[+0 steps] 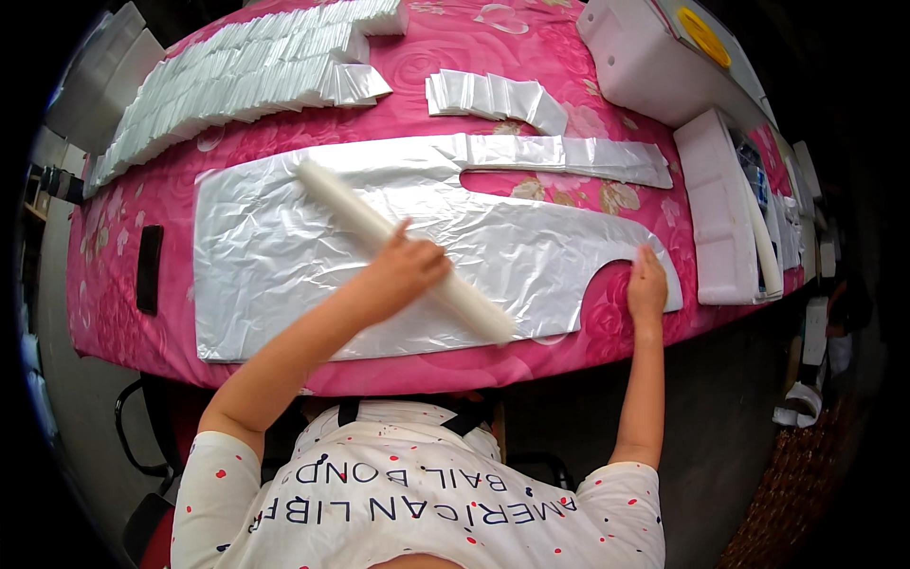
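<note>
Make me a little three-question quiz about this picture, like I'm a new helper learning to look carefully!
1. Which of the person's hands holds the white roll?
2. True or false: the black flat object lies to the left of the shiny plastic sheet.
3. What colour is most of the flowered tablecloth?
A) Blue
B) Pink
C) Green

Key:
1. The left hand.
2. True.
3. B.
</note>
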Motion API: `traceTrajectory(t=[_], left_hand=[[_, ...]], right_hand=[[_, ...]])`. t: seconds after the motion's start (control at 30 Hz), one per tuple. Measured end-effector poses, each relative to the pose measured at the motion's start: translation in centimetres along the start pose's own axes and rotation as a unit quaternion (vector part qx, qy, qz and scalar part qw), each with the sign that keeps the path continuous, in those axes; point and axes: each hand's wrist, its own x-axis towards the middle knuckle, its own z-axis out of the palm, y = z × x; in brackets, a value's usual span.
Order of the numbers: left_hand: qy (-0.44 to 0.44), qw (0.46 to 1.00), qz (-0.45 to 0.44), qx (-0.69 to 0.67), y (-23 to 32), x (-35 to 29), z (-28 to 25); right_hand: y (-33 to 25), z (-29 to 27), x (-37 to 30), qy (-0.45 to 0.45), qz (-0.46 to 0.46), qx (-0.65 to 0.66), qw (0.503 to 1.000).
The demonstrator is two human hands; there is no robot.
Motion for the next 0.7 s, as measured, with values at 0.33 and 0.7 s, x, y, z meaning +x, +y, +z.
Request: traceTrajectory(t=[0.33, 0.7], left_hand=[[-0.051, 0.994, 0.098, 0.016, 5.5, 1.3, 0.3], [0.033, 0.965, 0.044, -0.256, 6.2, 0.7, 0.0]], right_hand=[[5.8, -0.6, -1.7, 0.072, 0.117, -0.080, 0.987], [-9.7, -4.9, -3.3, 0.146, 0.010, 0.146, 0.978]])
